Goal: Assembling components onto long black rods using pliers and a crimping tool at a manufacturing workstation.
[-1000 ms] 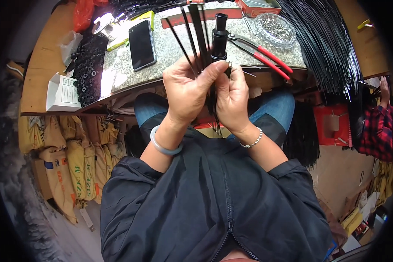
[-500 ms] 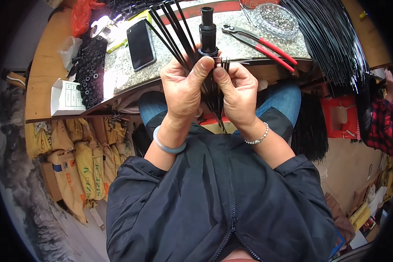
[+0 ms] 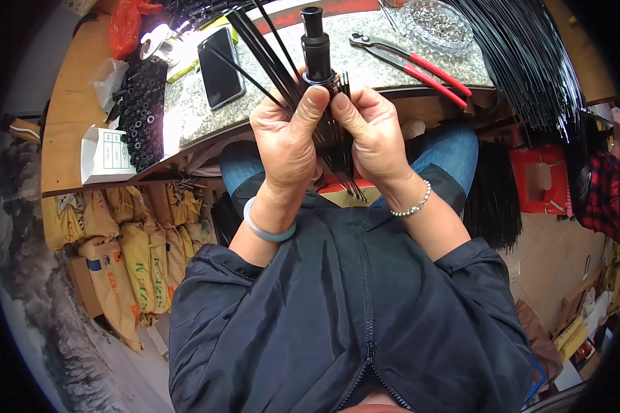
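Note:
Both my hands hold what looks like an umbrella frame, upright above the near edge of the worktop. Its black stepped tube point(image 3: 316, 51) rises above my thumbs, and thin black rods point(image 3: 258, 51) fan out up to the left. More rod ends hang down between my wrists. My left hand point(image 3: 284, 138) is closed around the rods at the collar, its thumb pressed below the tube. On the other side my right hand point(image 3: 375, 136) pinches short rod ends beside the collar. The fingers behind the frame are hidden, as is any small part between them.
A dark phone point(image 3: 220, 72) and red-handled pliers point(image 3: 420, 69) lie on the speckled worktop point(image 3: 186, 117). Behind the pliers stands a glass dish point(image 3: 408, 33) of small metal pieces. A long bundle of black rods point(image 3: 517, 62) is at right; black ring-shaped parts point(image 3: 141, 117) and a white box point(image 3: 105, 157) are at left.
The tube has shifted slightly left and up. My right hand has moved a little left and up, and the small pale piece by its thumb no longer shows.

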Action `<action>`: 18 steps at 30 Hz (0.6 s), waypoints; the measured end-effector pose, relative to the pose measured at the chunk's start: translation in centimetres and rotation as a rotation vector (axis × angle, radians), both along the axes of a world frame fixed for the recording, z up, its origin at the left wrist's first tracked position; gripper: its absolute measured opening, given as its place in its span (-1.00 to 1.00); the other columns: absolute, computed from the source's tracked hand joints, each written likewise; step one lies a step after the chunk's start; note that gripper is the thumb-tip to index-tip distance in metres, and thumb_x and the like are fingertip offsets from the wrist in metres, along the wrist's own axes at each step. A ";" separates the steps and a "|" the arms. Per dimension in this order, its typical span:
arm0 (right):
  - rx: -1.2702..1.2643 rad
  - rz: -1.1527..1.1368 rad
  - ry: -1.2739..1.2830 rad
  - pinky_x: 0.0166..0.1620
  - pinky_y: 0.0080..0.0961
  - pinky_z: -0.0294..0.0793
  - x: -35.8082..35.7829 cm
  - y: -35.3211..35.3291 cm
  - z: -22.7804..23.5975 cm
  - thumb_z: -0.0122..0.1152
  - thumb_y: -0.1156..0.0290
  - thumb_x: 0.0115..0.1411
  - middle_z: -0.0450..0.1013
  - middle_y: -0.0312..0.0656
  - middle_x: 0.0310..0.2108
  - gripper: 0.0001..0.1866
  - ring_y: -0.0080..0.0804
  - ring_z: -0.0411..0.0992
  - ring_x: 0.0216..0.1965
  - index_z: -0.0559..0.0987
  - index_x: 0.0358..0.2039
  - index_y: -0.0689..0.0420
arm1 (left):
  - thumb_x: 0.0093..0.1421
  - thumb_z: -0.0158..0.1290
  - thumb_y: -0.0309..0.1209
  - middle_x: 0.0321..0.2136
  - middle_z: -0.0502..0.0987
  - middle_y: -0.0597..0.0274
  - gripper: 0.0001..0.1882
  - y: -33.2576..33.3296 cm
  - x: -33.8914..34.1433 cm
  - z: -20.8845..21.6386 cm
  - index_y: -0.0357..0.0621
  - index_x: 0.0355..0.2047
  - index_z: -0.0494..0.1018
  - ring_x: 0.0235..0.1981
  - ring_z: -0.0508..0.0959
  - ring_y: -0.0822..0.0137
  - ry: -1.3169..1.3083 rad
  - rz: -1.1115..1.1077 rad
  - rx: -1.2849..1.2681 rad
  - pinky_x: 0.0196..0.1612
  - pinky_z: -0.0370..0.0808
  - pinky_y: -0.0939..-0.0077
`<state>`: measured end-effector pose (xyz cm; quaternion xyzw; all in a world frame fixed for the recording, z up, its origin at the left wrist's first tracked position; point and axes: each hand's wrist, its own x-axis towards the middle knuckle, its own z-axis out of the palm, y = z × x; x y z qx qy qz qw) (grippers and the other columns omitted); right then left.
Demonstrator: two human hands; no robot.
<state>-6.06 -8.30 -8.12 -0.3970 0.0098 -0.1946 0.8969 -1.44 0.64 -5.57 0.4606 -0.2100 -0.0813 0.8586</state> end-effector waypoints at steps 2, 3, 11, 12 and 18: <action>0.017 0.076 0.037 -0.37 -0.79 0.37 0.2 -0.2 -0.1 0.21 0.39 0.13 0.46 -0.35 -0.48 -0.85 -0.76 0.34 -0.45 0.51 -0.42 0.21 | 0.09 0.16 -0.47 -0.37 0.55 0.28 -0.71 0.2 0.1 0.2 -0.30 -0.18 0.46 -0.39 0.48 0.55 -0.006 -0.016 0.020 -0.26 0.41 0.68; 0.018 0.077 0.037 -0.37 -0.79 0.37 0.2 -0.2 0.0 0.21 0.39 0.13 0.46 -0.35 -0.48 -0.85 -0.76 0.34 -0.45 0.51 -0.42 0.21 | 0.09 0.16 -0.47 -0.37 0.55 0.28 -0.71 0.4 0.3 0.1 -0.30 -0.18 0.46 -0.39 0.48 0.55 -0.006 -0.015 0.021 -0.26 0.41 0.68; -0.001 0.032 -0.039 -0.19 -0.73 0.40 -0.3 0.4 -0.1 0.18 0.52 0.13 0.48 -0.28 -0.32 -0.86 -0.67 0.41 -0.31 0.47 -0.29 0.22 | 0.16 0.08 -0.40 -0.27 0.52 0.14 -0.67 0.9 0.7 0.3 -0.33 -0.11 0.39 -0.26 0.53 0.37 -0.234 0.133 0.264 -0.17 0.48 0.53; -0.007 0.032 -0.053 -0.19 -0.72 0.40 -0.4 0.4 -0.2 0.18 0.52 0.13 0.48 -0.27 -0.32 -0.87 -0.67 0.41 -0.31 0.47 -0.29 0.22 | 0.16 0.08 -0.41 -0.28 0.51 0.14 -0.68 0.8 0.6 0.2 -0.33 -0.12 0.38 -0.26 0.53 0.37 -0.253 0.181 0.261 -0.19 0.48 0.55; -0.060 0.002 0.023 -0.19 -0.72 0.39 -0.4 0.5 0.3 0.18 0.51 0.13 0.49 -0.29 -0.32 -0.88 -0.68 0.40 -0.32 0.51 -0.32 0.24 | 0.15 0.09 -0.38 -0.28 0.50 0.14 -0.68 0.5 0.6 -0.2 -0.32 -0.15 0.38 -0.29 0.53 0.37 -0.274 0.199 0.217 -0.20 0.49 0.55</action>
